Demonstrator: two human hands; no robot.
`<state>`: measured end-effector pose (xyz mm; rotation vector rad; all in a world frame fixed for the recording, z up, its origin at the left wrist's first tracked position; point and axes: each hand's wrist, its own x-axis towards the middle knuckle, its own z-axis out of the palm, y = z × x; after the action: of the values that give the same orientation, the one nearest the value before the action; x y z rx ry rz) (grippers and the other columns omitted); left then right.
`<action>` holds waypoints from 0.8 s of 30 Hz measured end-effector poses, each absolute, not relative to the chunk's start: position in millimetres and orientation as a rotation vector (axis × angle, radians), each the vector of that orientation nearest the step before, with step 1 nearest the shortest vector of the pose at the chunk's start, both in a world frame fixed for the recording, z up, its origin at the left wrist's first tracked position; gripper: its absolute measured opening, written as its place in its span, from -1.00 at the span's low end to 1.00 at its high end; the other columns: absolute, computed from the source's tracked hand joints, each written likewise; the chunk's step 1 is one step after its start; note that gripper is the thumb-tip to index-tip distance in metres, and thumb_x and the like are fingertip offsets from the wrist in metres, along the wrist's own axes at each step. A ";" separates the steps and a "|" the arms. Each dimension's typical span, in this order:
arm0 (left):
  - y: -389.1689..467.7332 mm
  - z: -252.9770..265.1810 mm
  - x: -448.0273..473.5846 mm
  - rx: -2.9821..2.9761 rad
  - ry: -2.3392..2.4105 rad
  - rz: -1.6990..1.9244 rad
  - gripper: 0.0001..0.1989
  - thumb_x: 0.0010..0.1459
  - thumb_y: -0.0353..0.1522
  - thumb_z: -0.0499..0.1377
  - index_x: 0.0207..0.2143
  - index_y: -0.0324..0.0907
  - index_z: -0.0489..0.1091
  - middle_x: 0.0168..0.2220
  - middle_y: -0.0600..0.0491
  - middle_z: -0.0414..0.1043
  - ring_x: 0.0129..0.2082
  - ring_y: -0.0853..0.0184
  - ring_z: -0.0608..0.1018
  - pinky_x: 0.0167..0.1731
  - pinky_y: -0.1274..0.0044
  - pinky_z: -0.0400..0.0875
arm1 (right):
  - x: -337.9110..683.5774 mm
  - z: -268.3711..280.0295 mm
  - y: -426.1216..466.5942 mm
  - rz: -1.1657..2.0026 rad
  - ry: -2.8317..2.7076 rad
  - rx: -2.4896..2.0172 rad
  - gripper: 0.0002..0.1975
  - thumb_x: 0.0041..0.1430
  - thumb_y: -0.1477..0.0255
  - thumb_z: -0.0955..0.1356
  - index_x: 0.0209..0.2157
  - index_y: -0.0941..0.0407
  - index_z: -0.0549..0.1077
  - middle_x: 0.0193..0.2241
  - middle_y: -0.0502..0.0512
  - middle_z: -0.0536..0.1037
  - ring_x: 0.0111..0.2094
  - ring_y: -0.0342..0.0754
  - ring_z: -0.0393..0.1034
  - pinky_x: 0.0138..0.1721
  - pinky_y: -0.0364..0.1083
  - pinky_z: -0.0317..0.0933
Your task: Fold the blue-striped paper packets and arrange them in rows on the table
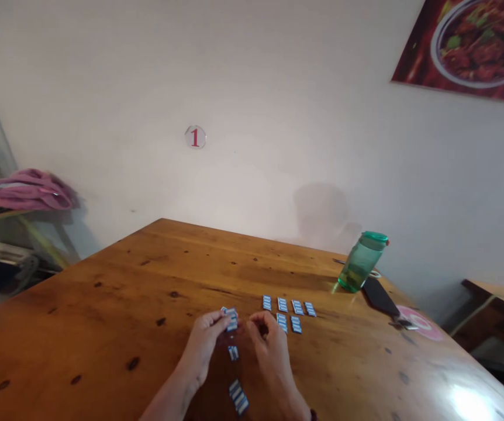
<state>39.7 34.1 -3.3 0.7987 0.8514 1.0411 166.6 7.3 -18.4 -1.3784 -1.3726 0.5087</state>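
Observation:
Between the thumb and fingers of my left hand [208, 330] is a small blue-and-white card stack [231, 319], raised a little over the table. Close to its right, my right hand [268, 338] is closed in a pinch; what its fingertips hold, if anything, is too small to make out. More blue-and-white pieces [296, 307] of the same look lie in two short rows beyond my right hand, partly covered by it. Below my hands lie a small piece [233, 352] and a fanned group of blue-and-white pieces [238, 397].
On the wooden table [182, 257], a green bottle [363, 261] stands at the far right. Beside it lie a dark phone-like slab [381, 298] and a pink disc [423, 323] with a small metallic item on it. A pale wall rises behind; pink cloth [30, 190] rests on another table at left.

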 end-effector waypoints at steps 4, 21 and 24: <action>39.6 4.4 25.7 0.585 0.877 1.225 -0.92 -0.02 -0.55 0.12 -0.48 -0.31 0.41 -0.49 -0.07 0.54 -0.47 0.29 0.57 -0.47 0.53 0.45 | 170.9 -20.1 3.5 0.360 -1.588 -1.468 -0.80 0.05 0.51 0.20 -0.49 0.14 0.44 -0.54 0.06 0.45 -0.49 -0.09 0.31 -0.44 -0.17 0.12; 44.2 5.7 18.5 0.513 0.847 1.327 -0.93 0.01 -0.55 0.11 -0.43 -0.30 0.37 -0.49 -0.03 0.54 -0.54 0.32 0.57 -0.60 0.57 0.44 | 174.5 -10.5 -12.0 0.609 -1.916 -1.455 -0.74 -0.02 0.59 0.20 -0.38 0.13 0.49 -0.47 0.05 0.47 -0.44 -0.10 0.33 -0.41 -0.19 0.11; 43.8 3.9 18.2 0.558 0.921 1.289 -0.92 -0.01 -0.52 0.14 -0.39 -0.28 0.39 -0.45 -0.01 0.54 -0.67 0.39 0.52 -0.71 0.61 0.37 | 174.4 -6.3 -20.3 0.686 -1.981 -1.418 -0.74 -0.15 0.62 0.22 -0.42 0.11 0.47 -0.55 -0.02 0.43 -0.54 -0.14 0.26 -0.53 -0.23 0.02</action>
<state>18.2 43.8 3.9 0.5576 0.9214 1.2889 174.4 -20.3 -6.3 -1.4181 -1.9808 0.6856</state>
